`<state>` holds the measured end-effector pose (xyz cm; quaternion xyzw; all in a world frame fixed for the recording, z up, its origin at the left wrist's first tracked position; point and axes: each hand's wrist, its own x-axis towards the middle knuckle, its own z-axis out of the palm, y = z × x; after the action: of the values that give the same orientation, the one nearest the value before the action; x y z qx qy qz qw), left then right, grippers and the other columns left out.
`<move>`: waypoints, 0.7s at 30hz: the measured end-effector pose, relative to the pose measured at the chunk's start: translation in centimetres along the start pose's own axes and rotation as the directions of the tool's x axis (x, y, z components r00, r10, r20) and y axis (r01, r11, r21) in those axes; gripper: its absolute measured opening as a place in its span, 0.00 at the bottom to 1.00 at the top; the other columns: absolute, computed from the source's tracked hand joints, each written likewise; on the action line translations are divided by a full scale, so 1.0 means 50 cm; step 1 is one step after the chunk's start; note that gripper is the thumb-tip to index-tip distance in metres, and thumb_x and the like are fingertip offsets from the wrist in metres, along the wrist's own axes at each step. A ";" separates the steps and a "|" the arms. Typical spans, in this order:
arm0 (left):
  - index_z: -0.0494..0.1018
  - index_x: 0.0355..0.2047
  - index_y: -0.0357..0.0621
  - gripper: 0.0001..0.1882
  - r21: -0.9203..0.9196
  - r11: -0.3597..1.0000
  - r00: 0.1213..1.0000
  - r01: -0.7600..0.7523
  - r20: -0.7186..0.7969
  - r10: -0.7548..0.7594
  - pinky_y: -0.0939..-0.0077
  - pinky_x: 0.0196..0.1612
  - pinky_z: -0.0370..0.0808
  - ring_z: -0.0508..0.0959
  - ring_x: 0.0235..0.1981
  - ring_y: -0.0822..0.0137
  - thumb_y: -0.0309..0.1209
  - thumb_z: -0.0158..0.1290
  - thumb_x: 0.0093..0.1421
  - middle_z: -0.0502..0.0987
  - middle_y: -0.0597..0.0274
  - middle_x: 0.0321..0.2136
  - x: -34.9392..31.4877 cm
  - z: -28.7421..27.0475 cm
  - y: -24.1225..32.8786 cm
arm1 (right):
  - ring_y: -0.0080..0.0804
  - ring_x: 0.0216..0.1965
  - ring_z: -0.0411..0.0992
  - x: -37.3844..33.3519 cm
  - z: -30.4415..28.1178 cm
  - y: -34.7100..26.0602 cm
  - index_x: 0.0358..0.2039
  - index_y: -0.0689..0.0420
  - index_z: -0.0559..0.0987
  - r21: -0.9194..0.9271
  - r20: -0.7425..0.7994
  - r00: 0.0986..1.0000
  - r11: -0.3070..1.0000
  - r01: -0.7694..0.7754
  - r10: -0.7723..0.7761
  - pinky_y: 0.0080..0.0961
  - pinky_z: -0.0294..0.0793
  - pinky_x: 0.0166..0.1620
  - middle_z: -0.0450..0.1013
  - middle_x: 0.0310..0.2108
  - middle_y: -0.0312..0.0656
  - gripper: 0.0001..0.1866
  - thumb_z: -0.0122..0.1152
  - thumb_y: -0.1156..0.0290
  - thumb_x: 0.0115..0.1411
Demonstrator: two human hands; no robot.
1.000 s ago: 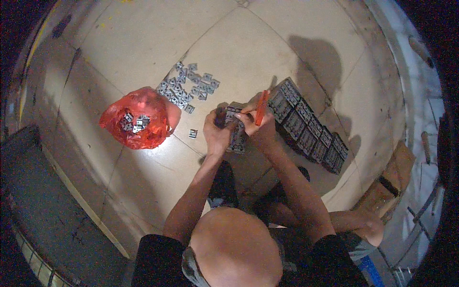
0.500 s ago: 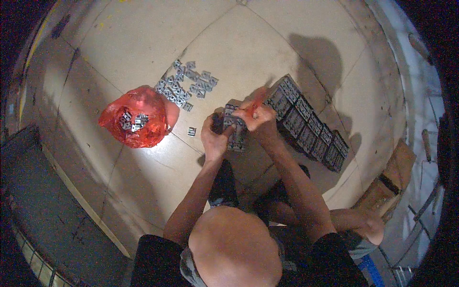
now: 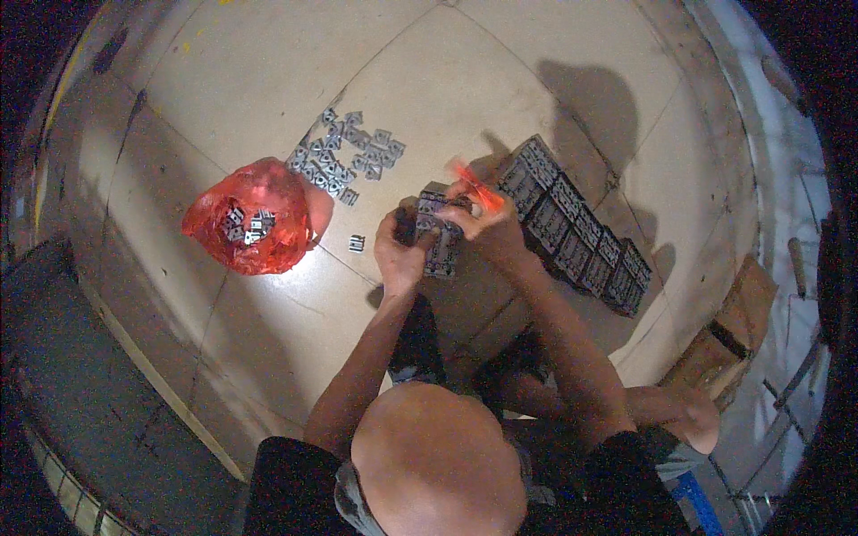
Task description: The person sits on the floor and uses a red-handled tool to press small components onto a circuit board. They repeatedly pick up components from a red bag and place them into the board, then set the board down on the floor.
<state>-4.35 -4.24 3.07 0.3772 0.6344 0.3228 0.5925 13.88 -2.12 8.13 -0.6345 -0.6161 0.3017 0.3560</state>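
Note:
My left hand (image 3: pixel 401 254) is closed around the left side of a grey rectangular block (image 3: pixel 440 263) with rows of slots and holes. Over the block's upper end, my right hand (image 3: pixel 497 230) grips a slim orange-red tool (image 3: pixel 479 189), smeared by motion, its kind unclear. The fingers of my right hand touch or nearly touch the block's top. A dark round shape beside my left fingers is too shadowed to make out.
Right of my hands, similar grey blocks (image 3: pixel 572 228) stand in a slanting row. A red plastic bag (image 3: pixel 210 210) holding small metal pieces lies left. Loose metal pieces (image 3: pixel 326 170) spread beyond it; one small piece (image 3: pixel 356 243) lies apart. A cardboard piece (image 3: pixel 746 308) lies far right.
The orange-red tool has swung in my right hand, its end now pointing up and left. My right hand has shifted slightly; my left hand stays on the block.

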 end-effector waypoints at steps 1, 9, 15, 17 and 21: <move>0.72 0.56 0.33 0.31 -0.010 1.000 1.000 -0.011 -0.001 0.011 0.68 0.55 0.77 0.81 0.50 0.59 0.17 0.68 0.50 0.79 0.51 0.49 0.002 0.000 -0.003 | 0.43 0.33 0.82 0.009 -0.014 -0.007 0.45 0.60 0.83 0.007 0.026 0.999 1.000 -0.030 0.030 0.32 0.81 0.38 0.82 0.35 0.47 0.16 0.71 0.73 0.56; 0.71 0.58 0.35 0.35 0.239 0.956 0.983 -0.168 -0.034 0.181 0.60 0.57 0.75 0.78 0.51 0.51 0.24 0.70 0.49 0.77 0.47 0.48 -0.003 0.028 0.035 | 0.43 0.49 0.78 0.116 -0.180 -0.099 0.51 0.57 0.80 -0.288 0.202 0.949 0.912 0.292 -0.240 0.34 0.79 0.52 0.79 0.49 0.43 0.22 0.62 0.83 0.54; 0.70 0.59 0.37 0.37 0.522 0.840 0.977 -0.150 -0.053 0.207 0.51 0.57 0.70 0.73 0.52 0.43 0.32 0.70 0.50 0.74 0.44 0.48 -0.004 0.052 0.086 | 0.43 0.42 0.81 0.142 -0.180 -0.151 0.52 0.58 0.79 -0.417 0.623 0.764 0.754 0.507 -0.170 0.38 0.81 0.43 0.81 0.40 0.46 0.16 0.58 0.75 0.63; 0.70 0.59 0.38 0.36 0.532 0.835 0.977 -0.139 -0.066 0.205 0.52 0.57 0.71 0.73 0.52 0.43 0.31 0.70 0.50 0.74 0.44 0.49 -0.005 0.053 0.085 | 0.48 0.37 0.83 0.138 -0.155 -0.164 0.51 0.59 0.79 -0.580 0.618 0.773 0.748 0.323 0.145 0.40 0.82 0.40 0.82 0.32 0.50 0.14 0.58 0.70 0.66; 0.72 0.57 0.37 0.33 0.412 0.900 0.977 -0.141 -0.088 0.194 0.53 0.57 0.71 0.73 0.52 0.44 0.30 0.69 0.51 0.74 0.44 0.49 -0.008 0.051 0.055 | 0.56 0.30 0.80 0.124 -0.127 -0.175 0.55 0.62 0.75 -0.372 0.407 0.880 0.924 -0.085 0.245 0.43 0.80 0.35 0.78 0.24 0.53 0.19 0.59 0.64 0.67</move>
<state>-1.55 -3.30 5.39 0.5232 0.6888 0.2582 0.4304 14.50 3.46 19.26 -0.6514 -0.6669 0.3565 0.0619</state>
